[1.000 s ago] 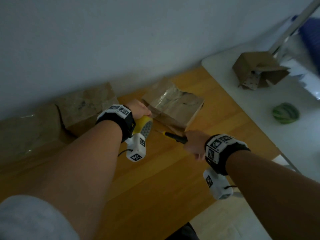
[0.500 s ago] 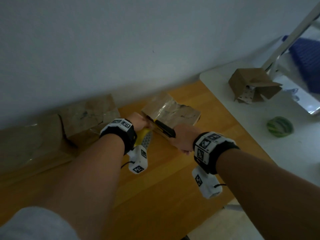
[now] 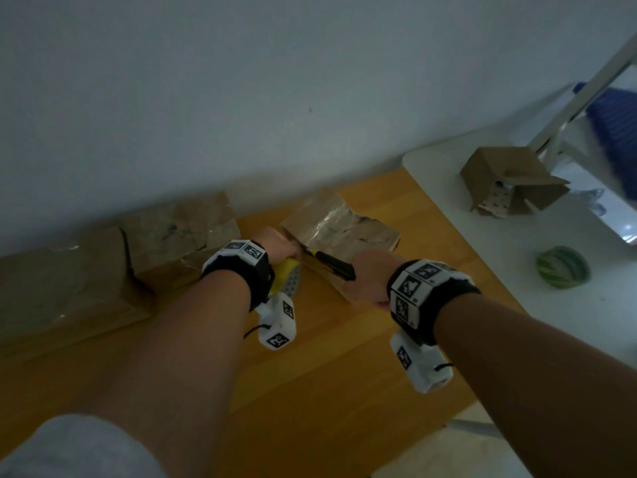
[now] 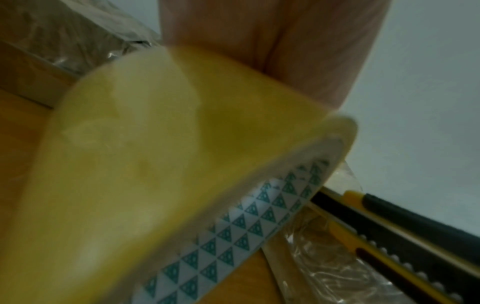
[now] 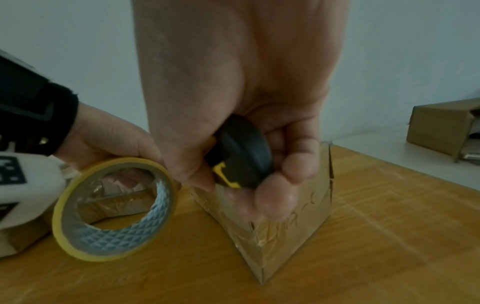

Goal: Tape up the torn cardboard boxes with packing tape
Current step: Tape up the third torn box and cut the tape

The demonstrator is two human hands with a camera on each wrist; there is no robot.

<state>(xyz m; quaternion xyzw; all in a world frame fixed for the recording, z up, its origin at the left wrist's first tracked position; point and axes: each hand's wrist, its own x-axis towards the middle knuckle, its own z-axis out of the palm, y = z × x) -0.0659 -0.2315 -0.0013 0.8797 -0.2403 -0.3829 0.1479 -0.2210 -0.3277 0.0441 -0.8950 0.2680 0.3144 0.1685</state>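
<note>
My left hand [image 3: 277,243] grips a yellowish roll of packing tape [image 3: 287,279] [image 5: 114,209] just left of a small taped cardboard box [image 3: 348,232] [image 5: 293,224] on the wooden table [image 3: 327,367]. The roll [image 4: 161,174] fills the left wrist view. My right hand [image 3: 370,279] grips a black and yellow utility knife [image 3: 332,267] [image 5: 241,156] [image 4: 389,232], whose tip points at the box's near left corner, beside the left hand. The blade itself is too dark to make out.
Two more taped cardboard boxes [image 3: 179,232] [image 3: 58,284] line the wall at the left. On a white table [image 3: 517,270] to the right lie an open torn box [image 3: 510,181] and a green tape roll [image 3: 562,267]. A metal ladder [image 3: 579,98] stands behind it.
My right hand has carried the knife up and leftward, from the open table to the box's corner by my left hand. The left hand with the roll has stayed put.
</note>
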